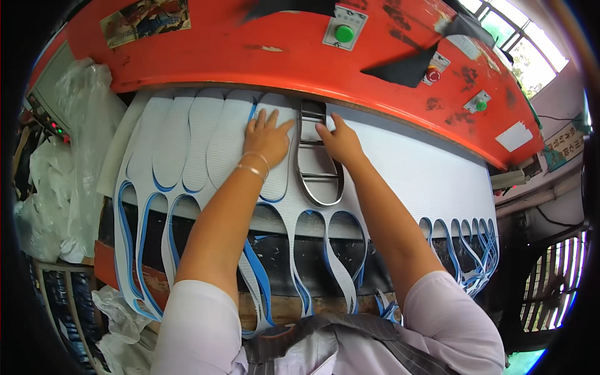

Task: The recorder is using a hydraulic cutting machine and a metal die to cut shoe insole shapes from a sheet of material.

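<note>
A sole-shaped metal cutting die (322,194) with crossbars stands on the white ribbed sheet (412,162), just right of the middle. My right hand (344,147) grips the die's right rim, its thumb over the inner side. Flat with its fingers spread, my left hand (269,140) rests on a cut sole shape (275,181) to the left of the die. Further left, more sole outlines (203,125) are cut side by side in the sheet, with blue showing along their edges. The far end of the die lies close to the red machine's lower edge.
A red machine beam (250,59) spans the far side, bearing a green button (344,34) and a red knob (432,74). Cut-out strips of sheet (340,269) hang over the near edge. Clear plastic bags (50,194) sit at the left.
</note>
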`<action>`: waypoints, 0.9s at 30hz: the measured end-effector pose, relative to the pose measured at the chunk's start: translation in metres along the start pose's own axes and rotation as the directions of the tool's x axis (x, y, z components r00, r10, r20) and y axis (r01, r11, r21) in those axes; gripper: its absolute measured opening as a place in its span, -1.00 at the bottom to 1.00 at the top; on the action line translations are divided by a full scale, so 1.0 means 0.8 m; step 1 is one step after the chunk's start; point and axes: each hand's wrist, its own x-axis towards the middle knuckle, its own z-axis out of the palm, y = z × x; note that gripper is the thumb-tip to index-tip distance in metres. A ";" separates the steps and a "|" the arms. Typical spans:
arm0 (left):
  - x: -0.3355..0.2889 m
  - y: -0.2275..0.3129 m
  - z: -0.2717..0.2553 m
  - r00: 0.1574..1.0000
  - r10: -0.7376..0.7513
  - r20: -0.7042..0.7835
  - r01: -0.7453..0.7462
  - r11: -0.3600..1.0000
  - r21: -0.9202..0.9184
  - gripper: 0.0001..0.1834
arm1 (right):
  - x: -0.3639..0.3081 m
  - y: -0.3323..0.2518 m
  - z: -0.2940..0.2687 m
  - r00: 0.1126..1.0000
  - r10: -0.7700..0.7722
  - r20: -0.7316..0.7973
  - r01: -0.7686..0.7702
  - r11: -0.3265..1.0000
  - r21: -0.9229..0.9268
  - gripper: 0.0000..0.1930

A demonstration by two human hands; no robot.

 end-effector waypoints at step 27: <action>-0.085 0.034 -0.080 0.979 0.018 0.203 0.070 0.906 -0.417 -0.58 | -0.158 0.049 -0.101 0.842 -0.539 0.038 0.537 0.842 0.048 -0.07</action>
